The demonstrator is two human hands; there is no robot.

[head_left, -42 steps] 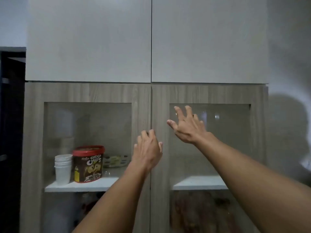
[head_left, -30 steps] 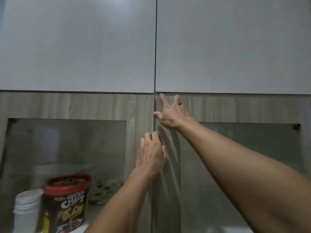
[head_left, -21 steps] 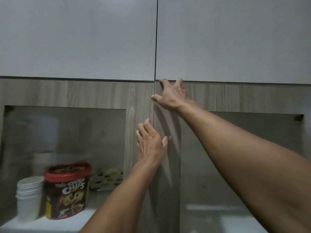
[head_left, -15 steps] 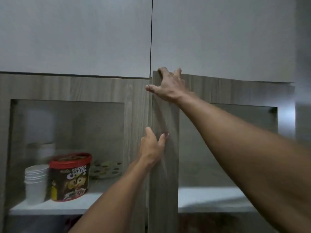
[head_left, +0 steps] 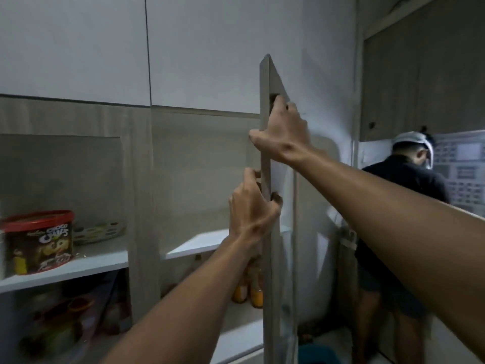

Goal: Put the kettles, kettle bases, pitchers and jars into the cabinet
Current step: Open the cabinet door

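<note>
The wood-grain cabinet [head_left: 141, 179] fills the left and middle of the view. Its right door [head_left: 265, 82], glass-panelled, stands swung wide open and I see it nearly edge-on. My right hand [head_left: 282, 132] grips the door's free edge near the top. My left hand [head_left: 252, 206] clasps the same edge lower down. Behind the open door a white shelf [head_left: 199, 244] shows bare. No kettle, kettle base, pitcher or jar is in sight.
Behind the left glass door sits a red-lidded choco chips tub [head_left: 38, 241] and a patterned tray [head_left: 98, 231]. Orange bottles [head_left: 248, 292] stand on the lower right shelf. A person in dark clothes [head_left: 401, 195] stands at the right, close to the open door.
The right cabinet door went from shut to wide open, pulled by both my hands. My view turned right, bringing the other person into sight.
</note>
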